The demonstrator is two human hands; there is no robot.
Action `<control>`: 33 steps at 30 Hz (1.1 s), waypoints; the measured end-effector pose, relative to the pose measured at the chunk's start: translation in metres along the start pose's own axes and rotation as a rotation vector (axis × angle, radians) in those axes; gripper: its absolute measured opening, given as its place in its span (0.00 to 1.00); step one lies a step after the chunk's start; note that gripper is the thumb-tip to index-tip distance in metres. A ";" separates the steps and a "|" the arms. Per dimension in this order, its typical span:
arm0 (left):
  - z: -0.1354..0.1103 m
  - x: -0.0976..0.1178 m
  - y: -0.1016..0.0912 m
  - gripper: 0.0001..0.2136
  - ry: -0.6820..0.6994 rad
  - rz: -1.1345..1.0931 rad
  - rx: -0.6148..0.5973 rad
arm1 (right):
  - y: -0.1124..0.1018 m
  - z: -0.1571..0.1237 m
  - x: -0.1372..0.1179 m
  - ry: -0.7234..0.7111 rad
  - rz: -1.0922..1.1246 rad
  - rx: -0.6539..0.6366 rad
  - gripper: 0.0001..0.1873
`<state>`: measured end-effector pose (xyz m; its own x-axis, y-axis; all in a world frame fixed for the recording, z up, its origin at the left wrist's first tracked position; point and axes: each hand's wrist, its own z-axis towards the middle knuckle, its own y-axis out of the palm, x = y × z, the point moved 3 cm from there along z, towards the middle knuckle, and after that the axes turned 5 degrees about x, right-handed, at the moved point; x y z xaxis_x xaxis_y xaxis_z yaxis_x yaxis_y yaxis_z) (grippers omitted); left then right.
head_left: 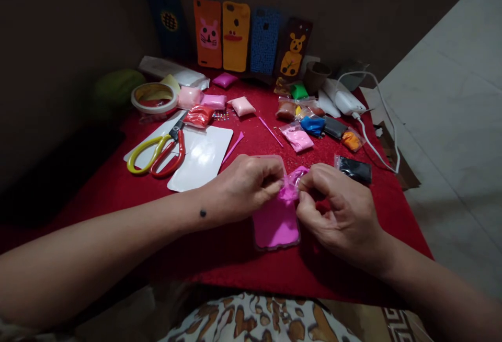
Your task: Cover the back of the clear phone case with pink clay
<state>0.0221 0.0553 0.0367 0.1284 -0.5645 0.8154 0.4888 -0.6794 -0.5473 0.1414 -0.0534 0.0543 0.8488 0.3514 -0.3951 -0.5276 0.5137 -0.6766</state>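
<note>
My left hand (257, 182) and my right hand (333, 206) meet at the front middle of the table, both closed in a pinch. Between them is a small clear plastic bag of pink clay (290, 189), gripped from both sides. Directly beneath lies a phone case (276, 227) whose surface is covered with flat pink clay; my hands hide its upper part. A pink stick tool (233, 147) rests beyond my left hand, and a second thin pink tool (270, 132) lies farther back.
Scissors (167, 148) lie on a white sheet (204, 154) at left, near a tape roll (154, 96). Several clay packets, including a black one (355, 169), spread across the red cloth (219, 258). Decorated phone cases (236, 38) lean at the back. A white cable (376, 148) loops over the right edge.
</note>
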 end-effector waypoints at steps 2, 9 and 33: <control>-0.001 -0.002 -0.001 0.06 0.021 0.020 0.055 | 0.000 0.000 0.001 -0.003 0.018 -0.018 0.11; 0.001 0.000 -0.002 0.09 -0.284 -0.328 -0.032 | -0.003 0.002 0.014 -0.077 -0.049 -0.026 0.18; -0.002 -0.003 -0.014 0.06 -0.372 -0.631 0.150 | 0.006 -0.006 0.031 0.185 0.266 -0.016 0.22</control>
<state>0.0136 0.0655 0.0418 0.0550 0.1254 0.9906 0.6753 -0.7354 0.0556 0.1653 -0.0443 0.0340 0.6742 0.3229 -0.6642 -0.7321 0.4104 -0.5437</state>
